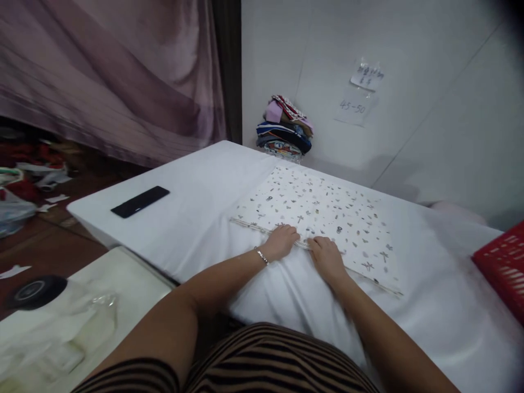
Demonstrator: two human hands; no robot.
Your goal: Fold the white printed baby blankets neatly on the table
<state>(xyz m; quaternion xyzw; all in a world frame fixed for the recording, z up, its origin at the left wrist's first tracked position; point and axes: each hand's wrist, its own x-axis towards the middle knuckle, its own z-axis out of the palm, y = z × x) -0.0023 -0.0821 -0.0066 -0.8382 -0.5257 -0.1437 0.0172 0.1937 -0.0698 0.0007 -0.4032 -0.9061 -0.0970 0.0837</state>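
Note:
A white cloth [315, 210] printed with small dark motifs lies flat on the white-covered table [196, 185], its layered near edge running slantwise towards me. At the middle of that edge my left hand [283, 241], a bracelet at its wrist, has its fingers curled over the cloth. Close beside it on the right, my right hand [327, 257] pinches the same edge. A small gap separates the two hands, and a bit of the cloth's edge shows between them. The undersides of the fingers are hidden.
A black phone-like slab [140, 201] lies on the table's left part. Folded fabrics [284, 131] are stacked by the wall behind. A red plastic basket [503, 265] stands at the right. Lower left, a pale surface [131, 273] holds clear plastic [90, 333] and a black round object [36, 291].

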